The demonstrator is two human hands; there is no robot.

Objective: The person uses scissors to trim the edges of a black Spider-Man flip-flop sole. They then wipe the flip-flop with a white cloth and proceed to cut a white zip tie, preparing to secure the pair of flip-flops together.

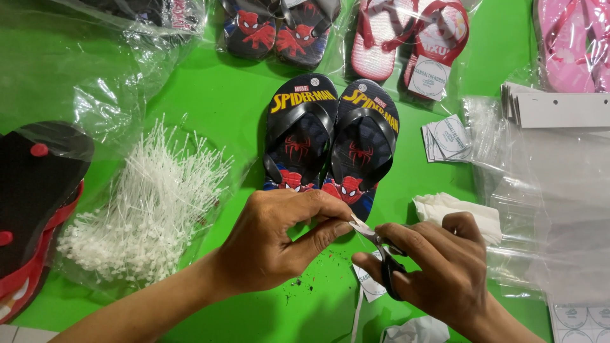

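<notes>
Scissors at the heel end of a black sandal pair on the green surface (216, 95).

The right hand (445, 273) grips small scissors (381, 248), blades meeting the left hand (273, 241), whose thumb and forefinger pinch shut on something too small to tell, just below the sandals (330, 136). That pair lies bare and side by side, unbagged; three other pairs (406, 38) along the top already sit in clear bags, so bagging looks partly done. White plastic ties (152, 203) are heaped to the left, round tags (448, 136) and empty bags (546, 190) to the right.
</notes>
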